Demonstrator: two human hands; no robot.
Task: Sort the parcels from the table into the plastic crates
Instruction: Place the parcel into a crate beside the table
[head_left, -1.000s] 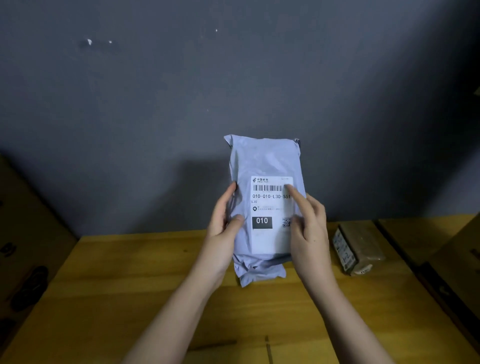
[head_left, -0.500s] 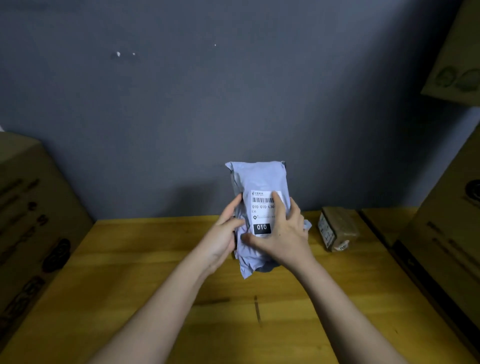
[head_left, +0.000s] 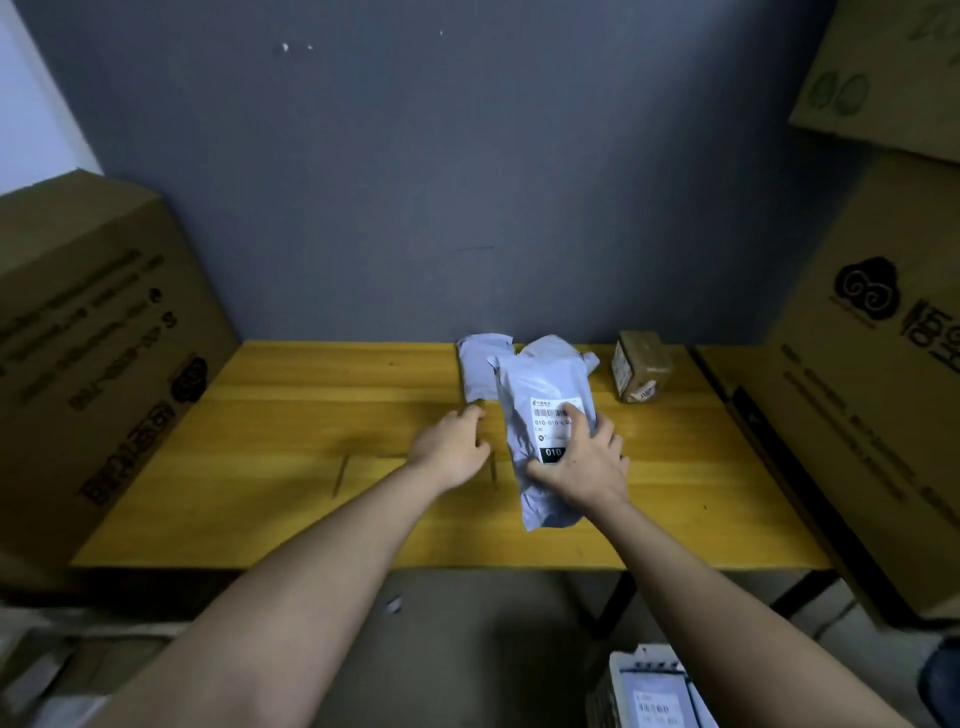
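- The right hand (head_left: 584, 467) grips a grey mailer (head_left: 545, 410) with its label facing up: the thumb curls round the near left edge and the fingers spread over the label.
- The mailer sits right of the table's (head_left: 311, 415) middle, tilted, its far end pointing away from the person; whether its near end touches the wood cannot be told.
- The left hand (head_left: 452, 447) is just left of the mailer, apart from it, fingers loosely curled and holding nothing; it is blurred.
- A second grey parcel (head_left: 478, 369) lies on the far side of the table, just beyond the left hand and partly behind the held mailer.
- A small brown box (head_left: 641, 371) stands at the far right of the table, well clear of both hands.
- Big cardboard cartons flank the table: one on the left (head_left: 98, 332), and a stack on the right (head_left: 878, 364).
- At the near bottom edge, below the table, part of another labelled parcel (head_left: 654, 696) shows; what holds it cannot be told.
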